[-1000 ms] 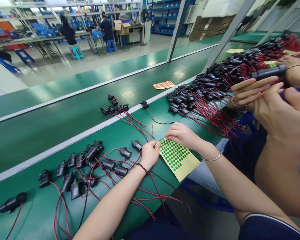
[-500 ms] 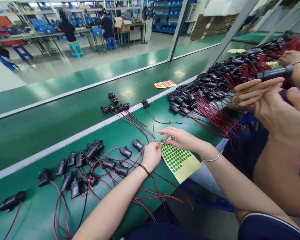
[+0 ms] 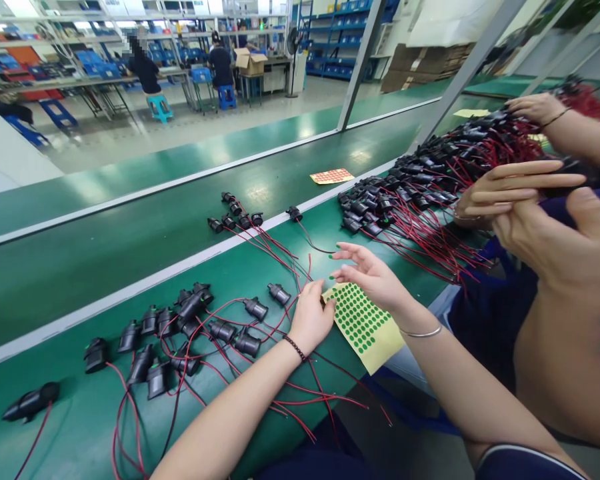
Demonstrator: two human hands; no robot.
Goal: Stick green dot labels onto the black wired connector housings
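My left hand (image 3: pixel 314 319) is at the left corner of a yellow sheet of round green stickers (image 3: pixel 363 317), its thumb and fingers closed about the edge. My right hand (image 3: pixel 373 277) is raised just over the sheet, fingers apart, with small green dots at the fingertips. Nothing else shows in it. Left of my hands lie several black plastic housings (image 3: pixel 247 341) with red and black wires, some bearing green dots. The nearest black housing (image 3: pixel 279 293) lies just beyond my left hand.
A long pile of black wired housings (image 3: pixel 410 180) runs along the right. A co-worker's hands (image 3: pixel 535 207) are beside it. Across the white divider strip (image 3: pixel 190 263) lie more housings (image 3: pixel 243 217) and a sheet of red stickers (image 3: pixel 331 176). A lone housing (image 3: pixel 30 402) lies far left.
My right hand has lifted off the sheet, its fingers spreading, with green dots now at its fingertips. The black cylinder by the co-worker's hands is no longer seen there; one hand reaches to the pile.
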